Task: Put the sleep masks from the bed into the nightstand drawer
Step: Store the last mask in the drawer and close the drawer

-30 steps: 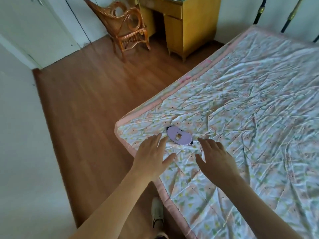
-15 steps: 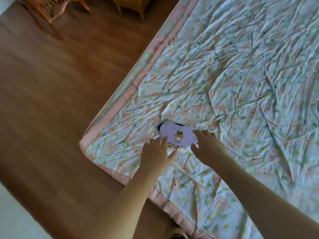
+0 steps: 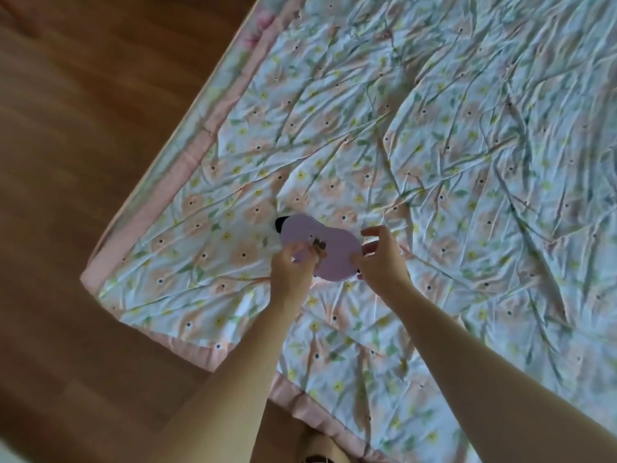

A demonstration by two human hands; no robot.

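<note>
A wooden floor (image 3: 83,195) fills the left of the frame, and a bed (image 3: 467,162) covered in a creased flowered sheet with a pink border runs from the lower middle up to the upper right. Just left of the frame's centre, close to the bed's near corner, a lilac sleep mask (image 3: 330,252) lies on or barely above the sheet, with a bit of its dark strap showing at its upper-left end; whether it has left the sheet I cannot tell. It sits near the corner, so both hands can get to it from the bedside without leaning far across. The left hand (image 3: 293,267) comes up from the bottom of the frame, its grip closed in a pinch on the lower-left edge of the mask, by the small brown decoration. The right hand (image 3: 380,259) reaches in from the lower right, thumb and fingers curled around the mask's right end; it looks like a loose pinch, and the contact itself is hidden. A hold at each end would probably keep the soft mask flat as it is lifted. No nightstand or drawer shows here.
</note>
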